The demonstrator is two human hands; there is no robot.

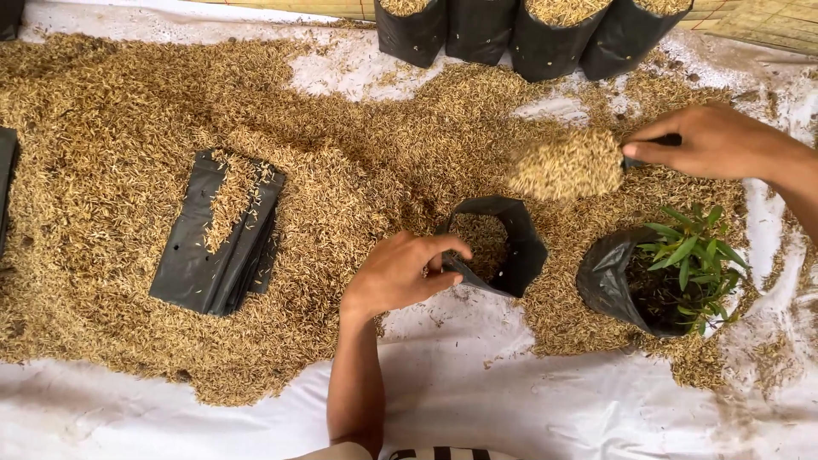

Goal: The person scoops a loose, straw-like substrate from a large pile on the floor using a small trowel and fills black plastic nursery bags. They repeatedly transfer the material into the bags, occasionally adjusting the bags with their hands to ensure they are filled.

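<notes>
Hands (400, 274) pinching bag rim (464, 271), husks surrounding

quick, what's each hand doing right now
Left hand: closed on the rim of the open black grow bag.
Right hand: closed on the dark handle of a scoop heaped with rice husk.

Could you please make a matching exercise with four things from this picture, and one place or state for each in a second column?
Things:
1. open black bag
2. scoop
3. green seedling
4. stack of flat black bags

Places or states:
A. heaped with husk, in the right hand
B. lying on the husk, far left
C. rim held by the left hand
D. standing in a black bag, on the right

Pairs: 1-C, 2-A, 3-D, 4-B
</notes>
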